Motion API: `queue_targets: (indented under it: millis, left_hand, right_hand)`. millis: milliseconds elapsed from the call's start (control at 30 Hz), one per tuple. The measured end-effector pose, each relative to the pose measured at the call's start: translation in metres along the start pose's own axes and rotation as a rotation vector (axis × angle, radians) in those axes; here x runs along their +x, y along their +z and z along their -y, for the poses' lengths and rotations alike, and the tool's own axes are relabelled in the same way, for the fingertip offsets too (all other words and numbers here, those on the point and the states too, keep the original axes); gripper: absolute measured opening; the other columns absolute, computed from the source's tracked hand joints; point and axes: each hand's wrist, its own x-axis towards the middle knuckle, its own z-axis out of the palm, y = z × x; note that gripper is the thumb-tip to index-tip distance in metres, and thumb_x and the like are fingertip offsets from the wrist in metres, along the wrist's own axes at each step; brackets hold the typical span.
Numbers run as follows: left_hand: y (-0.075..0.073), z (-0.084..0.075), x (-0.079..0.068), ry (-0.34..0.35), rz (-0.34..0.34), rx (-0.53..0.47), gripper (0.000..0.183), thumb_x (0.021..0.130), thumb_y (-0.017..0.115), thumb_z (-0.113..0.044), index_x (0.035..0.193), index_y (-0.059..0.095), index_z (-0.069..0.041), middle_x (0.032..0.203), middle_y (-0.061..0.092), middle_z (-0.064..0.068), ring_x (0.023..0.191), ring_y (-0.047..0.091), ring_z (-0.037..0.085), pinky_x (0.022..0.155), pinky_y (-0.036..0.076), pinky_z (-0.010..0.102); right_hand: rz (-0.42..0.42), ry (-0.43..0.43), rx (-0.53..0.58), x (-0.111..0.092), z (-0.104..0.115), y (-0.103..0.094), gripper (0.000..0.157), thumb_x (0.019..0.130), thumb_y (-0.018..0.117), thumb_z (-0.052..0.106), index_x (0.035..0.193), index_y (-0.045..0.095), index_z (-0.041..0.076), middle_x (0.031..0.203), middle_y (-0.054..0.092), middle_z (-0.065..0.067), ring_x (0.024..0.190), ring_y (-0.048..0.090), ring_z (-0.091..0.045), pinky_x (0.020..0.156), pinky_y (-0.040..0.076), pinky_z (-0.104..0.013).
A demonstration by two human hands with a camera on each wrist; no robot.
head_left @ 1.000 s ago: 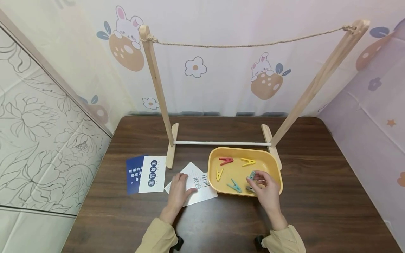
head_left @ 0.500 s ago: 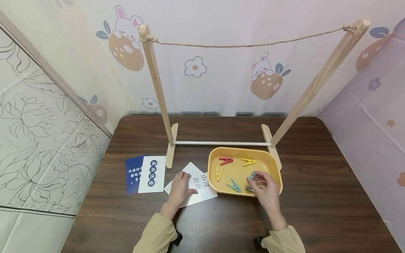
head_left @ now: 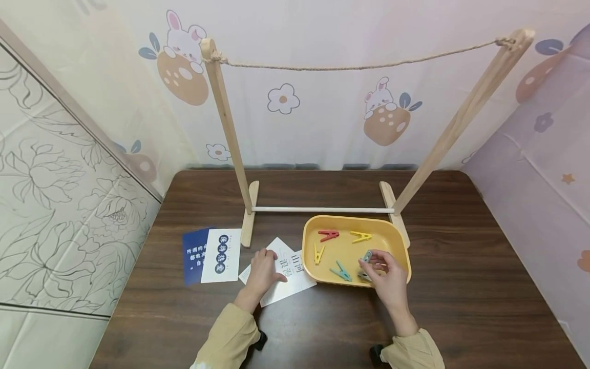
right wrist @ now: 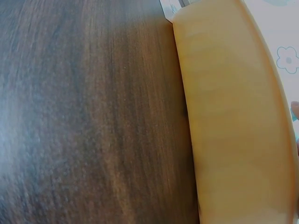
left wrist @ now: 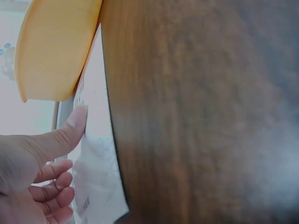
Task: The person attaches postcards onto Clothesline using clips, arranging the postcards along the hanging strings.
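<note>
In the head view my left hand (head_left: pixel 261 271) rests on a white card with grey Chinese characters (head_left: pixel 291 282), which partly overlaps another white card (head_left: pixel 282 247). The left wrist view has the thumb (left wrist: pixel 77 119) laid on the card's face, the other fingers bent loosely beside it. Over the yellow basket (head_left: pixel 310 256), my right hand (head_left: pixel 390 281) pinches a grey-green clothespin (head_left: pixel 367 255) between thumb and index finger. Below those fingers lies another greyish clothespin (head_left: pixel 364 275), partly covered. The basket also holds red (head_left: pixel 329 235), yellow (head_left: pixel 361 237) and teal (head_left: pixel 341 271) clothespins.
Behind the basket stands a wooden frame (head_left: pixel 227 123) with a twine line (head_left: pixel 322 68) across its top and a white bar (head_left: pixel 318 209) low down. At left, a white card with blue circles (head_left: pixel 221 256) overlaps a blue card (head_left: pixel 193 256).
The white card under my left hand has turned slightly, its near corner shifting toward the front left. My right hand keeps its pinch on the clothespin in the same place.
</note>
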Motion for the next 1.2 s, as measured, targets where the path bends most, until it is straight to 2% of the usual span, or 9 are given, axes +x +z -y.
queue_targets:
  millis: [233,400,733,833,1000,1200]
  left_hand:
    - [-0.004,-0.005,0.004,-0.016,0.034,0.067,0.056,0.041,0.087,-0.026,0.08,0.055,0.0,0.079,0.047,0.008,0.076,0.044,0.023,0.069,0.039,0.036]
    - [-0.005,-0.007,0.005,-0.016,0.05,0.111,0.059,0.04,0.087,-0.028,0.08,0.057,0.003,0.078,0.048,0.009,0.075,0.045,0.024,0.067,0.041,0.036]
    - [-0.008,-0.01,0.006,-0.016,0.054,0.123,0.061,0.037,0.088,-0.028,0.079,0.057,0.003,0.075,0.052,0.011,0.072,0.05,0.025,0.068,0.043,0.036]
    - [-0.01,-0.01,0.006,-0.009,0.049,0.106,0.059,0.036,0.088,-0.026,0.078,0.058,0.003,0.073,0.053,0.011,0.073,0.051,0.026,0.068,0.044,0.036]
    - [-0.013,-0.008,0.006,-0.055,0.066,0.002,0.051,0.042,0.087,-0.018,0.079,0.06,0.003,0.074,0.053,0.01,0.073,0.052,0.025,0.068,0.044,0.034]
    - [-0.019,-0.004,0.008,-0.11,0.091,-0.116,0.031,0.053,0.083,-0.008,0.071,0.059,0.001,0.066,0.053,0.004,0.061,0.048,0.017,0.057,0.042,0.029]
  right_hand:
    - [-0.008,-0.017,-0.005,-0.001,0.002,-0.001,0.031,0.07,0.075,0.025,0.097,0.06,0.024,0.082,0.058,0.013,0.068,0.056,-0.005,0.057,0.044,-0.014]
    - [0.001,0.014,-0.001,-0.001,0.002,0.0,0.031,0.07,0.076,0.024,0.097,0.06,0.022,0.082,0.059,0.013,0.069,0.056,-0.005,0.058,0.045,-0.014]
    - [-0.007,-0.008,0.011,0.0,0.004,-0.001,0.032,0.069,0.076,0.021,0.097,0.061,0.02,0.082,0.059,0.012,0.067,0.057,-0.006,0.056,0.045,-0.014]
    - [-0.006,-0.014,0.021,0.001,0.003,-0.001,0.032,0.069,0.076,0.02,0.097,0.06,0.021,0.082,0.059,0.012,0.067,0.057,-0.006,0.056,0.045,-0.014]
    - [0.004,-0.005,0.035,0.001,0.001,-0.001,0.033,0.069,0.076,0.019,0.098,0.06,0.023,0.083,0.059,0.011,0.069,0.057,-0.007,0.057,0.045,-0.015]
    - [-0.005,-0.019,0.023,0.001,-0.001,-0.005,0.036,0.068,0.077,0.019,0.099,0.06,0.026,0.083,0.059,0.011,0.069,0.056,-0.007,0.057,0.045,-0.014]
